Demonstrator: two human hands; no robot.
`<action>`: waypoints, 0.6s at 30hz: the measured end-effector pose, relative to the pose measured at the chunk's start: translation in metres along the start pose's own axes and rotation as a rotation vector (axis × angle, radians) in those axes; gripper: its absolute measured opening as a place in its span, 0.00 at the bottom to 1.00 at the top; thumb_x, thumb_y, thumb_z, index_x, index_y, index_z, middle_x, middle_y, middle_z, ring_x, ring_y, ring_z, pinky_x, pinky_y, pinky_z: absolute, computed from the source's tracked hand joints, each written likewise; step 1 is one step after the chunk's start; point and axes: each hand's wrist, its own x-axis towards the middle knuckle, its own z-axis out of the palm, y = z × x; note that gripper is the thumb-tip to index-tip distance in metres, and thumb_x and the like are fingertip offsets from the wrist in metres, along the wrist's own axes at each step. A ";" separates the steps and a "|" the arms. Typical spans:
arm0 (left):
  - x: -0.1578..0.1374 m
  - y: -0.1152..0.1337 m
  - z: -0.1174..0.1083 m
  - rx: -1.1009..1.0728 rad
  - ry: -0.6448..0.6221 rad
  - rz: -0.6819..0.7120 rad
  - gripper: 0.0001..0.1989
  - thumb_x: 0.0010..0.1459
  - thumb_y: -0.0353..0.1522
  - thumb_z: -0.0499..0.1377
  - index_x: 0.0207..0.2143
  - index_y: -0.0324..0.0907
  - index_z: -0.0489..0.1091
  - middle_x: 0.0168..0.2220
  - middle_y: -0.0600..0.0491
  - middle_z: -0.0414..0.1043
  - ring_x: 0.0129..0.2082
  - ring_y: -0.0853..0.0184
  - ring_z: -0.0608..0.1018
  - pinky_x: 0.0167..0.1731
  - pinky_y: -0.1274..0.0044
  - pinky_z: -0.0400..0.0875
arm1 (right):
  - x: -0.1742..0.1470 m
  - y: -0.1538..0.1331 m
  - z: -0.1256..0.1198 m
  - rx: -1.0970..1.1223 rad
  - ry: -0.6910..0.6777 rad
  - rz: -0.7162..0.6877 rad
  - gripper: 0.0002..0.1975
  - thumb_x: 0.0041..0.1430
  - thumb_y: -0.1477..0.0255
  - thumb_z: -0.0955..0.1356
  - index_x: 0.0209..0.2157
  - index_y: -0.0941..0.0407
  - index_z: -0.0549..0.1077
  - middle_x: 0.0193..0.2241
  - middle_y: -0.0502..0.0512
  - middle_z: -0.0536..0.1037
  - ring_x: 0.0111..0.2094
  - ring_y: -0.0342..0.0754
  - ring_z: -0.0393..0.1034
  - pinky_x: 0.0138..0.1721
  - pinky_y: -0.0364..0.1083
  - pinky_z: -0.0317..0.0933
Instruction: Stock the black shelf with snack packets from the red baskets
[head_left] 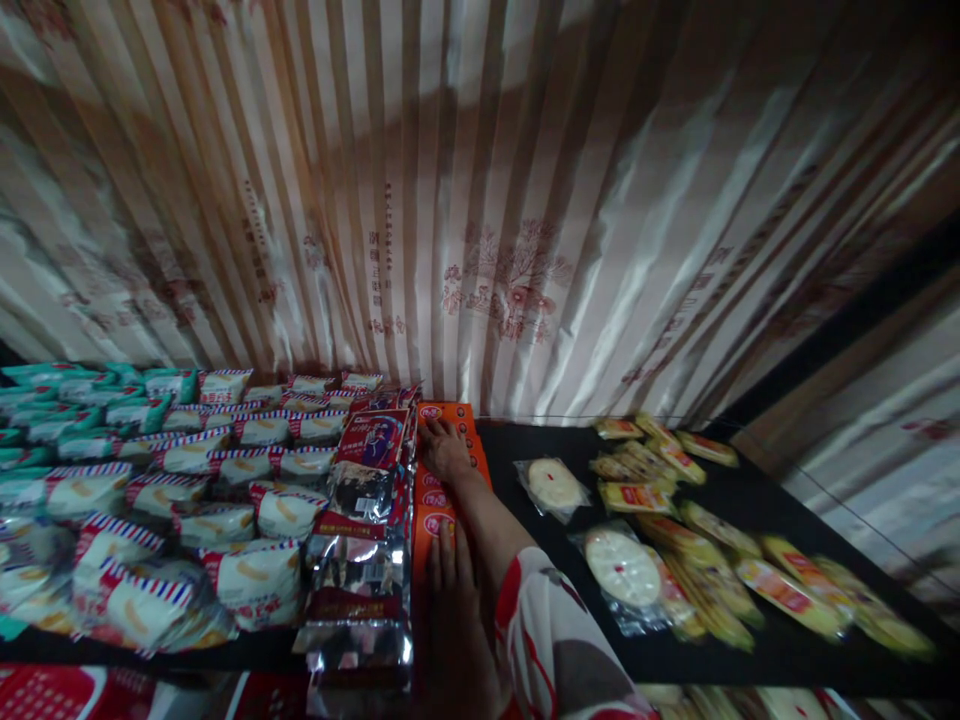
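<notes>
A row of orange packets with round white labels runs front to back on the black shelf. At its far end my right hand rests on the packets, fingers spread out, with its patterned sleeve to the lower right. Nearer to me my left hand lies on the same row, fingers stretched forward. It is in shadow and partly blurred. Neither hand grips anything that I can see. Right along the left side of the orange row stands a stack of shiny dark red and silver bags.
Several white snack bags with striped tops fill the left side, with green bags beyond. On the black shelf to the right lie round flat cakes and yellow packs. A pleated printed curtain hangs behind.
</notes>
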 end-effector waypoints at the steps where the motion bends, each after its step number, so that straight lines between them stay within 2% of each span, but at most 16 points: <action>1: 0.000 0.000 0.000 0.002 0.000 0.003 0.40 0.50 0.35 0.54 0.64 0.45 0.44 0.65 0.53 0.47 0.63 0.55 0.55 0.59 0.65 0.61 | 0.000 0.001 0.000 0.008 0.002 -0.005 0.27 0.58 0.69 0.57 0.60 0.50 0.57 0.63 0.54 0.54 0.62 0.59 0.43 0.57 0.60 0.44; 6: 0.010 0.005 0.004 0.021 -0.002 0.011 0.33 0.53 0.35 0.52 0.62 0.42 0.52 0.64 0.48 0.50 0.62 0.52 0.56 0.58 0.60 0.59 | 0.002 0.004 0.003 0.124 0.112 -0.068 0.25 0.57 0.72 0.59 0.57 0.58 0.63 0.62 0.60 0.57 0.63 0.55 0.44 0.59 0.57 0.44; 10: 0.018 0.013 0.000 0.045 0.044 0.024 0.26 0.56 0.35 0.52 0.58 0.41 0.61 0.62 0.46 0.55 0.62 0.52 0.58 0.59 0.60 0.58 | -0.010 0.016 0.004 0.301 0.366 -0.100 0.23 0.55 0.74 0.60 0.53 0.60 0.69 0.60 0.60 0.60 0.63 0.52 0.47 0.61 0.54 0.44; 12: 0.020 0.017 -0.003 0.020 0.098 0.040 0.25 0.56 0.38 0.53 0.57 0.42 0.63 0.61 0.47 0.58 0.62 0.52 0.57 0.58 0.59 0.58 | -0.025 0.026 0.004 0.404 0.490 -0.038 0.22 0.57 0.71 0.58 0.51 0.60 0.70 0.59 0.59 0.63 0.62 0.51 0.51 0.61 0.54 0.46; 14: 0.021 0.020 -0.006 -0.005 0.149 0.046 0.25 0.57 0.41 0.53 0.56 0.42 0.64 0.60 0.47 0.60 0.62 0.52 0.57 0.58 0.59 0.59 | -0.047 0.035 0.003 0.511 0.546 0.066 0.23 0.60 0.67 0.56 0.51 0.61 0.70 0.57 0.61 0.65 0.60 0.51 0.54 0.61 0.53 0.48; 18: 0.022 0.022 -0.007 -0.001 0.163 0.041 0.25 0.57 0.38 0.53 0.56 0.41 0.64 0.59 0.47 0.61 0.62 0.52 0.57 0.58 0.58 0.58 | -0.089 0.047 0.002 0.732 0.478 0.280 0.30 0.61 0.57 0.54 0.55 0.62 0.66 0.56 0.63 0.66 0.58 0.53 0.58 0.60 0.52 0.49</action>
